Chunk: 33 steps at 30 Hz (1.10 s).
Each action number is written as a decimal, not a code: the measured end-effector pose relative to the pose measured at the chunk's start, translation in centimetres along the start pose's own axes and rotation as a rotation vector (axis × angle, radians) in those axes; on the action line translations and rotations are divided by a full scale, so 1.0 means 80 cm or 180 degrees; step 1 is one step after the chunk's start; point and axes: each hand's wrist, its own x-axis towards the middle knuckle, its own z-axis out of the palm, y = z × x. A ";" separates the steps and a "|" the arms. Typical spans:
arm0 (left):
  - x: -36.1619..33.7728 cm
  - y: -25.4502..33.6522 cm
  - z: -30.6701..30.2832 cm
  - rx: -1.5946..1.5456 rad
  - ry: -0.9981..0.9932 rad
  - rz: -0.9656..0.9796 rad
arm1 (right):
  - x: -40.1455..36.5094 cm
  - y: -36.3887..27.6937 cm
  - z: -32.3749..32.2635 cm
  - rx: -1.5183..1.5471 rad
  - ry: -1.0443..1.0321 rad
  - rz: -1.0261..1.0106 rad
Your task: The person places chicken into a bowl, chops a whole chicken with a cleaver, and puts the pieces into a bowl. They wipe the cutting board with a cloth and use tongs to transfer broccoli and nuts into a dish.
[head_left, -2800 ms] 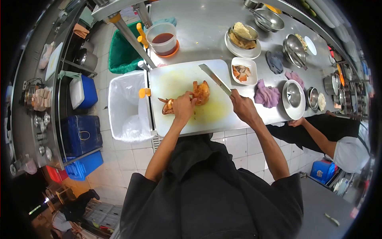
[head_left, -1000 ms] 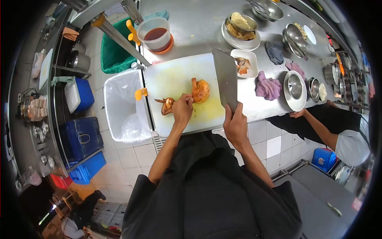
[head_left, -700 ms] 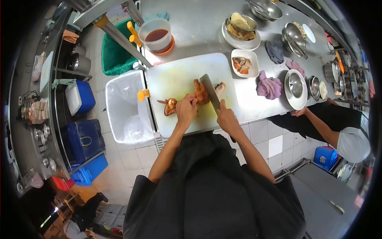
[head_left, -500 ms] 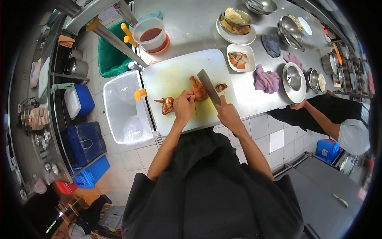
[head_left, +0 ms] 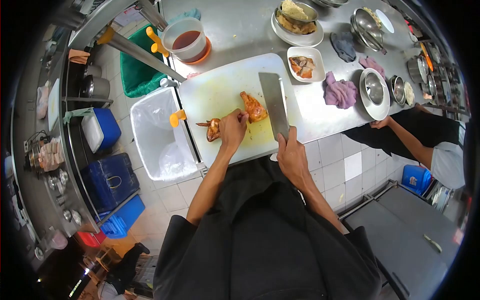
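On a white cutting board [head_left: 210, 90] lies a browned poultry leg piece [head_left: 255, 108]. My left hand [head_left: 234, 129] is at its left edge, fingers closed together; what they hold, if anything, is hidden. A second browned piece [head_left: 213, 130] rests just left of that hand, partly behind it. My right hand [head_left: 292, 156] is closed round the handle of a cleaver [head_left: 273, 102]. The broad blade points away from me, to the right of the leg piece, and does not touch it.
A square dish of cut meat [head_left: 303, 65], a purple cloth [head_left: 341, 92] and a tub of dark sauce [head_left: 188, 41] surround the board. A lined bin [head_left: 162, 135] stands at left. A co-worker's hand [head_left: 381, 123] touches a plate [head_left: 376, 109] at right.
The cleaver has moved right, away from the leg piece, and turned flatter, with its blade face showing more. My right hand has shifted right and slightly toward me.
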 end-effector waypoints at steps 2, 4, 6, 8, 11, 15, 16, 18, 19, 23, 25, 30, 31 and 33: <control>0.003 0.000 -0.003 0.0059 -0.0068 0.0018 | 0.002 0.013 0.020 0.0051 0.0286 0.0069; 0.005 0.002 -0.004 0.0135 -0.0055 0.0118 | 0.012 0.066 0.068 -0.0239 -0.0047 -0.0200; -0.002 -0.001 -0.004 0.0112 -0.0146 0.0116 | 0.010 0.065 0.071 -0.0238 -0.0179 -0.0075; 0.006 -0.003 -0.004 0.0085 -0.0161 0.0166 | 0.023 0.062 0.067 -0.0181 -0.0381 0.0038; 0.012 -0.003 -0.004 0.0174 -0.0072 0.0291 | 0.025 0.054 0.056 -0.0209 -0.0427 0.0100; 0.030 0.013 -0.023 0.0675 -0.0365 0.0233 | 0.014 0.051 0.005 -0.0051 -0.0356 -0.0197; 0.038 0.019 -0.023 0.0856 -0.0315 0.0353 | 0.005 0.044 -0.009 0.0005 -0.0109 0.0017; 0.067 0.043 -0.005 0.0673 -0.0249 0.0577 | -0.008 0.047 -0.026 0.0069 0.0187 0.0245; 0.081 0.057 0.009 0.0497 -0.0163 0.0746 | -0.015 0.054 -0.035 0.0180 0.0454 0.0306; 0.126 0.118 0.088 0.1618 -0.1055 0.1057 | -0.028 0.091 -0.055 0.0341 0.0867 0.0808; 0.148 0.126 0.113 0.2538 -0.1614 0.1124 | -0.037 0.109 -0.056 0.0286 0.0994 0.0655; 0.193 0.104 0.095 0.1945 -0.2846 0.1040 | -0.056 0.103 -0.067 0.0601 0.0756 0.1048; 0.203 0.092 0.085 0.1978 -0.2856 0.1053 | -0.056 0.098 -0.069 0.0633 0.0770 0.1055; 0.219 0.070 0.064 0.0434 -0.3702 0.1115 | -0.054 0.090 -0.072 0.0787 0.0460 0.1442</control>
